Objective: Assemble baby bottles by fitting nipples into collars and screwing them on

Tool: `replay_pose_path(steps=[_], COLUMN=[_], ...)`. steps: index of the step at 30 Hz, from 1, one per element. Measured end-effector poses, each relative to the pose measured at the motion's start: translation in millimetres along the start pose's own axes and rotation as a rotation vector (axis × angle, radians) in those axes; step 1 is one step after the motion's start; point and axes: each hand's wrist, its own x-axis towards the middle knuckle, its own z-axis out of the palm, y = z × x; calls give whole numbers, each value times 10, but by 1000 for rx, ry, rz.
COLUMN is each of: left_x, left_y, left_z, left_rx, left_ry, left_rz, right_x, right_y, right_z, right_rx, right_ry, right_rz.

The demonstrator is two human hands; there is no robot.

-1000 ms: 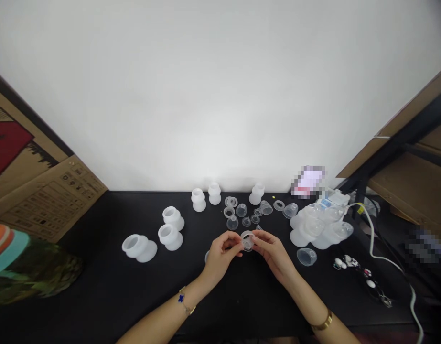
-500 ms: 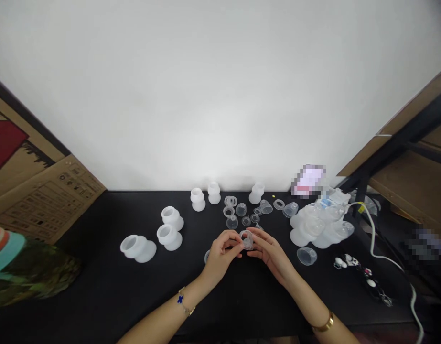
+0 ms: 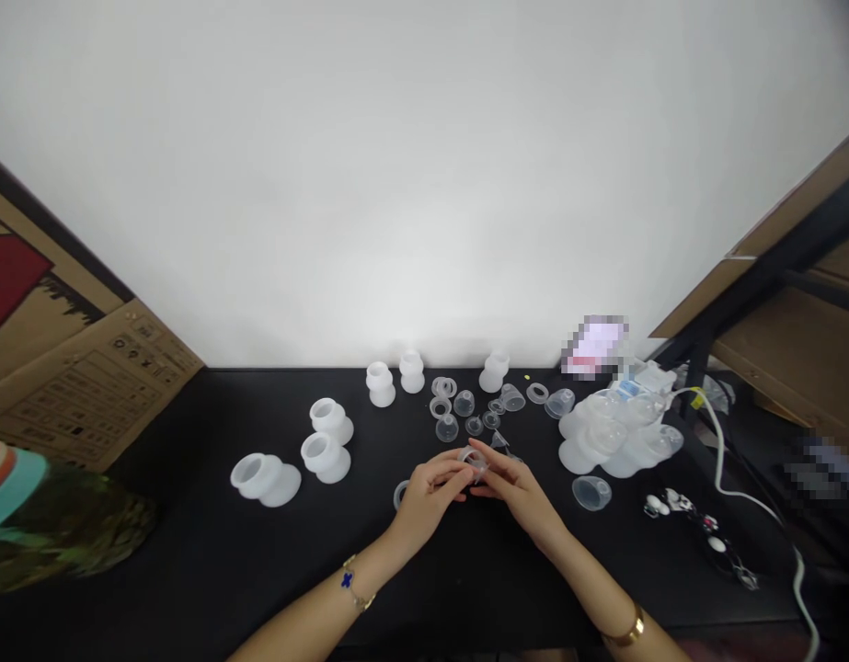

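My left hand (image 3: 430,494) and my right hand (image 3: 517,487) meet over the middle of the black table (image 3: 189,552). Together they pinch a small clear silicone piece (image 3: 474,462) between their fingertips. A clear ring (image 3: 400,495) lies on the table just left of my left hand. Behind the hands sit several small clear rings and caps (image 3: 464,405). A clear cup (image 3: 590,493) lies on its side to the right of my right hand.
Three white silicone cups (image 3: 265,476) stand at the left, three smaller ones (image 3: 381,383) at the back. A heap of clear domes (image 3: 618,432) lies at the right, beside a white cable (image 3: 741,501) and earbuds (image 3: 662,504). Cardboard boxes (image 3: 72,368) flank both sides.
Both hands have dropped slightly and drawn closer together around the small clear piece, which has turned between the fingertips. The ring left of my left hand now shows.
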Motion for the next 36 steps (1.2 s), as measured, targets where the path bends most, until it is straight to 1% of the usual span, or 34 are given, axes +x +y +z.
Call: replay_pose_path(steps=[3,6,9,11,15,22,28,36], left_x=[-10,1,32,51,66,77,104,106], left_y=[3,-8,-33,-46,-29,45,77,81], left_z=[12,-2,-36,-61,-104,-139,-146,-156], left_rx=[-23,-43,-44,-48,-62,-161,-235,-279], left_ry=[16,44,83,112,164,233,234,232], left_rz=[7,24,24,24,35,40,-55,-115], right_x=[8,1,-18,-29,-35,-12,2,7], right_y=[17,21,9,-13,-87,-197,-189,-157], right_z=[-6,4,16,20,14,-16,-27,-44], right_rx=[-76,-200,-324,-350,-237,53,161,179], right_ry=[14,32,92,141,193,295,259,224], right_rz=[-35,-71,-120,-148,-149,-42,41,47])
